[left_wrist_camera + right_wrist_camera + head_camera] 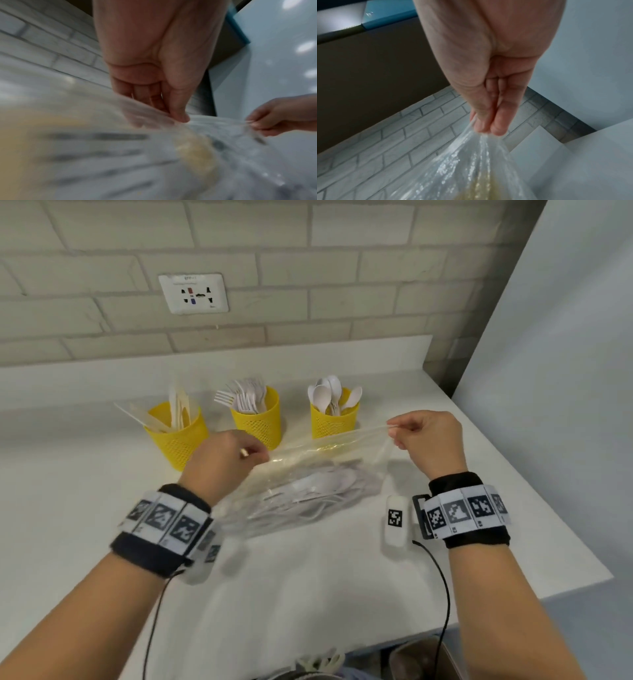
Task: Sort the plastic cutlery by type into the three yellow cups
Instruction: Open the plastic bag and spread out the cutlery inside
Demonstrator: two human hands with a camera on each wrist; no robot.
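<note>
Cutlery inside clear bag on counter, before yellow cups | left hand, right hand pinching bag mouth | stretched apart, likely for opening

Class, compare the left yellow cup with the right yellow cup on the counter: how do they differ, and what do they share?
The left yellow cup holds knives, the right yellow cup holds spoons. The left cup stands nearer the camera and looks tilted; the right cup sits upright, farther back. The left hand hides part of the left cup; the clear bag crosses the right cup's base. Both are yellow mesh cups.
</note>
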